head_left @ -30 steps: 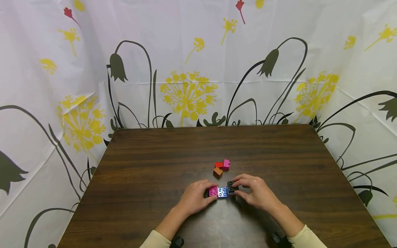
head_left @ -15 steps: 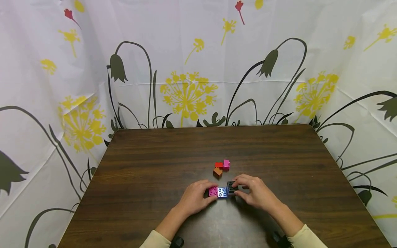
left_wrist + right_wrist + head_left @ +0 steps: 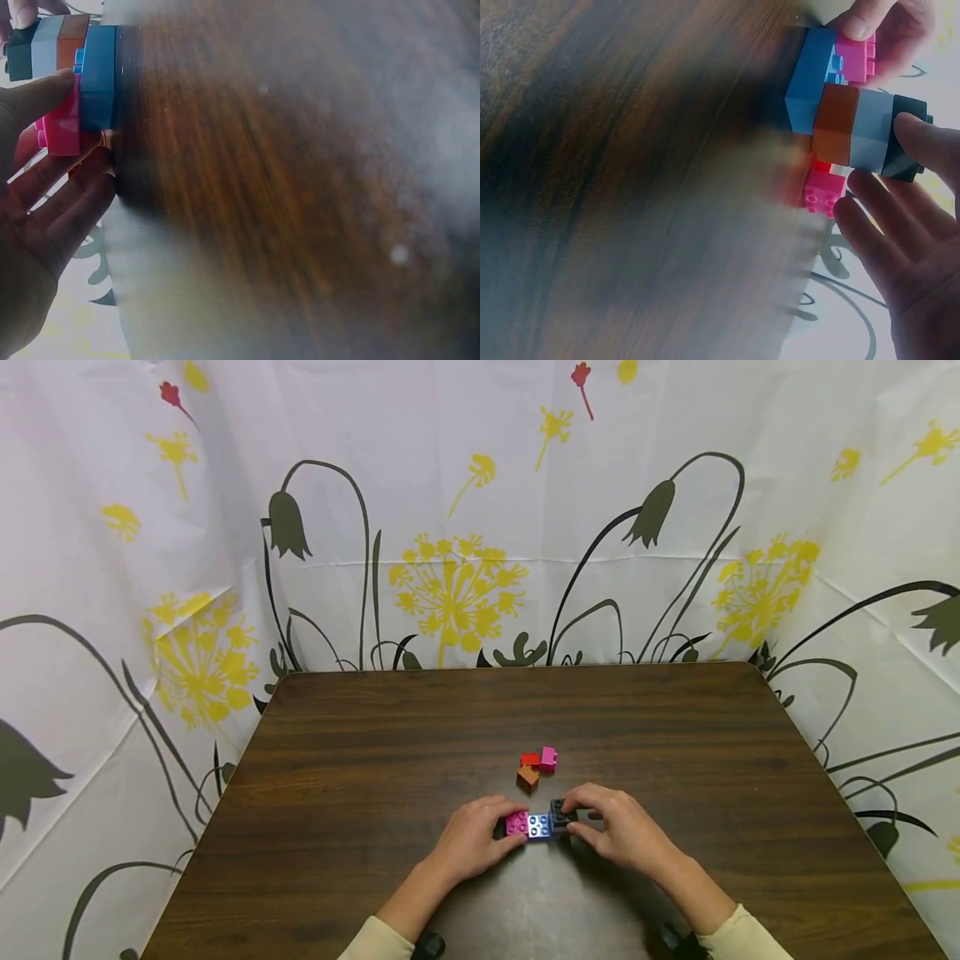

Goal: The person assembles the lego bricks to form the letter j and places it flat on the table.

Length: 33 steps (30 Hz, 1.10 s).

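A blue brick (image 3: 538, 827) lies on the table with its middle studs showing. On its left end sits a pink brick (image 3: 64, 127), pinched between the thumb and fingers of my left hand (image 3: 472, 835). At the right end rises a stack: an orange-brown brick (image 3: 834, 124) lowest, a grey brick (image 3: 870, 131) above it, a black brick (image 3: 904, 142) on top. My right hand (image 3: 624, 828) pinches the black brick with thumb and fingers. Whether the stack is fully pressed onto the blue brick, I cannot tell.
Just behind the hands lie a loose red brick (image 3: 529, 759), another pink brick (image 3: 549, 759) and an orange brick (image 3: 528, 778), close together. The dark wooden table (image 3: 375, 735) ends at a flower-print curtain (image 3: 480, 510) at the back.
Both hands keep their grip and place on the bricks. Only a very slight shift of the whole head view shows.
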Motion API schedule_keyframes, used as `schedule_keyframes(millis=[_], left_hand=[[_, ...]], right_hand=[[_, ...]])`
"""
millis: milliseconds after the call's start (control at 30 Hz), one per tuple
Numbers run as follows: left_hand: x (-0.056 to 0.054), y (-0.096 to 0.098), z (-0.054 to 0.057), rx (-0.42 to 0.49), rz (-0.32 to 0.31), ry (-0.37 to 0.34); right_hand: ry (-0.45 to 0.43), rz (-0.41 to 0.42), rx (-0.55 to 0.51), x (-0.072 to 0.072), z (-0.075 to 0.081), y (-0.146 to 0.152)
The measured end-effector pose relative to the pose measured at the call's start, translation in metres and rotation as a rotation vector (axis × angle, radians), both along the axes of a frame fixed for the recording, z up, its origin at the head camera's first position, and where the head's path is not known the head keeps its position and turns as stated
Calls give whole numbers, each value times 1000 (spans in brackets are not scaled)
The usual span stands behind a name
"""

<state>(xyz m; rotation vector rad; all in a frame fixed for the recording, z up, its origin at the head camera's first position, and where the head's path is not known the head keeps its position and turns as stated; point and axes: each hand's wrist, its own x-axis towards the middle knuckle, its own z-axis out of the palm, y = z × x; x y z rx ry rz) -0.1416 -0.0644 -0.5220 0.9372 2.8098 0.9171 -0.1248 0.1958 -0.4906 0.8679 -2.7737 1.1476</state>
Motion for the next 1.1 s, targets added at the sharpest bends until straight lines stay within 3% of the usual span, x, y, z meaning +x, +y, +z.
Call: schedule_keyframes(millis=[200,400,533,733,1100], left_hand=[[1,0,1,-9,7,-7],[0,0,0,-13,7,-16],[0,1,1,-25,8,-16],[0,2,2,-48,17,-40],[0,1,1,-31,2,-5]], right_hand=[[-11,-2,13,0,2,2],[-77,-33,-104,-4,8,6],[-68,-106,-171,-13,6,10],[-23,-216,-191,-34,-7,15],[-67,-248,-137,-68,-41,6]])
